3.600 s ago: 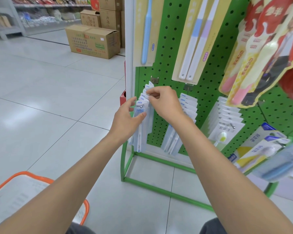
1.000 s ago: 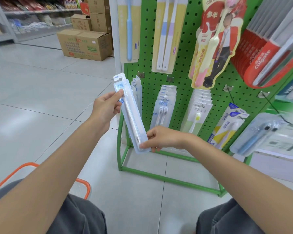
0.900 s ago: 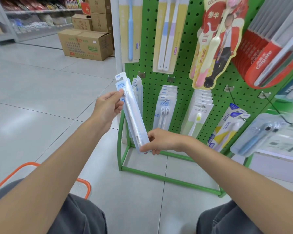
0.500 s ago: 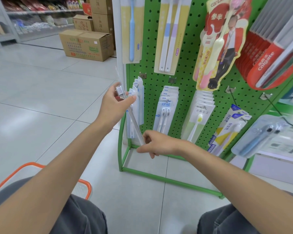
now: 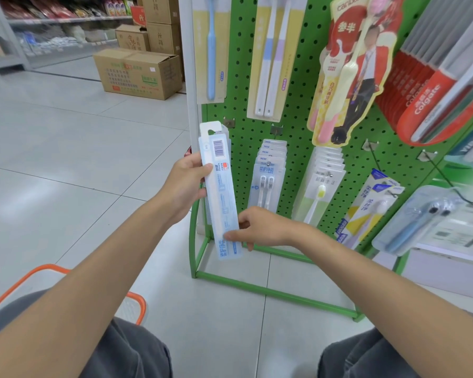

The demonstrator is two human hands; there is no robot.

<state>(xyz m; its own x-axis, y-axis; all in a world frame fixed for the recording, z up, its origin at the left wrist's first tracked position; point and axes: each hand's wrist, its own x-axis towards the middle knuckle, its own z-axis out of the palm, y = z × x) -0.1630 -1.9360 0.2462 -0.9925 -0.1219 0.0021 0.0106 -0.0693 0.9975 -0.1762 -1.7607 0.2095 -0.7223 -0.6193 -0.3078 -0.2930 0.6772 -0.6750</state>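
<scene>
Turned over within the last second, the pack (image 5: 221, 192) now shows its barcoded back to the camera, where its front and then its edge faced before. It stands nearly upright, slightly tilted, before the left column of the green rack (image 5: 298, 105) and off the hook; a basket (image 5: 43, 267) sits on the floor at lower left. The left hand (image 5: 185, 184) grips the pack's upper half, thumb across its face, while the right hand (image 5: 262, 227) pinches its lower end. The flip suggests the label is being checked, with a drop into the basket the likely next move.
</scene>
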